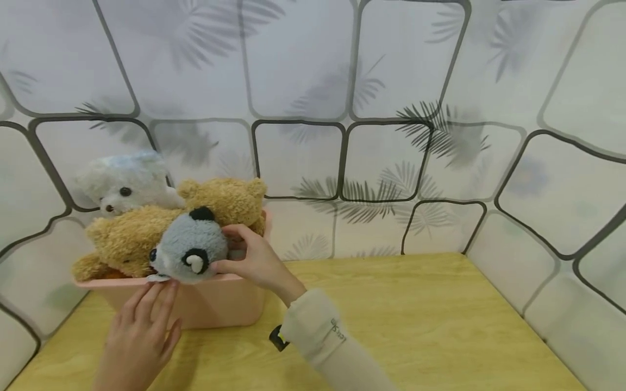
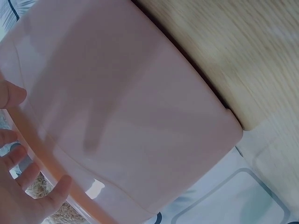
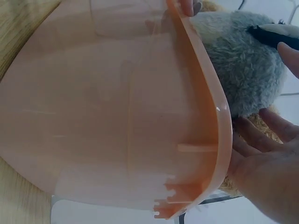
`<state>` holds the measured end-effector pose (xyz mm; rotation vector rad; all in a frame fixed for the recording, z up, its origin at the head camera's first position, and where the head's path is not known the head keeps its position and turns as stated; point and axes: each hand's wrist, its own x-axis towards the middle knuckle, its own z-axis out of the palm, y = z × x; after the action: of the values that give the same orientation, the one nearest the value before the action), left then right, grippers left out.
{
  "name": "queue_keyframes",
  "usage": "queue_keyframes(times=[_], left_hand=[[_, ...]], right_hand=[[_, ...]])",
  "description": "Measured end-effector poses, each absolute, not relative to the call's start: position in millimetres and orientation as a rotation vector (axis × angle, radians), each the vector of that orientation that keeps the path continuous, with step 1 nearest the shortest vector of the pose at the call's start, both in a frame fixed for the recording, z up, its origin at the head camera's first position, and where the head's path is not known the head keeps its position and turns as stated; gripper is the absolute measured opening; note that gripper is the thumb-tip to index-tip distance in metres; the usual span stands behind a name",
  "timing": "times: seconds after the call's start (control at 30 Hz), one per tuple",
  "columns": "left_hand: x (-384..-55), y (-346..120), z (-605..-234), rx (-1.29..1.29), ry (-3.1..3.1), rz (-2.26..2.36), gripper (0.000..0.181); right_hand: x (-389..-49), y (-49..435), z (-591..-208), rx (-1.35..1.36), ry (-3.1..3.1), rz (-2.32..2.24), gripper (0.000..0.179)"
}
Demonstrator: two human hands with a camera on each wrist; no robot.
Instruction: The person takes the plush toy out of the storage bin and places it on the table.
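Observation:
A grey plush toy (image 1: 193,236) with black ears and dark eye patches lies tilted on top of the stuffed animals in a pink plastic bin (image 1: 220,304). My right hand (image 1: 261,262) holds its head from the right side, thumb in front and fingers behind. In the right wrist view, the grey fur (image 3: 247,60) sits between thumb and fingers, just above the bin's rim (image 3: 225,126). My left hand (image 1: 139,331) reaches the bin's front rim, fingers extended, with fingertips close to a small pale piece (image 1: 158,277) under the toy's face.
Behind the grey toy are a brown bear (image 1: 132,239), another brown bear (image 1: 225,198) and a white plush bear (image 1: 142,176), all in the bin. A wooden table (image 1: 391,315) carries the bin. Patterned fabric walls (image 1: 303,157) enclose the back and sides.

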<state>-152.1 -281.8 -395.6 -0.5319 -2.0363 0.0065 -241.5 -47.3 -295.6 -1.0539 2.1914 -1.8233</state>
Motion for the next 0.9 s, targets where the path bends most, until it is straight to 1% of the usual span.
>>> queue_keyframes(times=[0.63,0.8,0.9], left_hand=[[-151.7,-278.1,-398.6,-0.551,-2.056,-0.008,0.067],[-153.0,-278.7,-398.0,-0.574,-2.031,-0.041,0.064],[-152.8,-279.7,-396.3,-0.586,-2.023,-0.051,0.064]], right_hand=[[-237.4,-72.5,-298.3,-1.103,2.577,-1.502,0.099],[-232.0,-85.8,-292.2,-1.067,2.709,-1.370,0.108],[-230.0,-93.9,-287.8,-1.009,2.810,-1.279,0.110]])
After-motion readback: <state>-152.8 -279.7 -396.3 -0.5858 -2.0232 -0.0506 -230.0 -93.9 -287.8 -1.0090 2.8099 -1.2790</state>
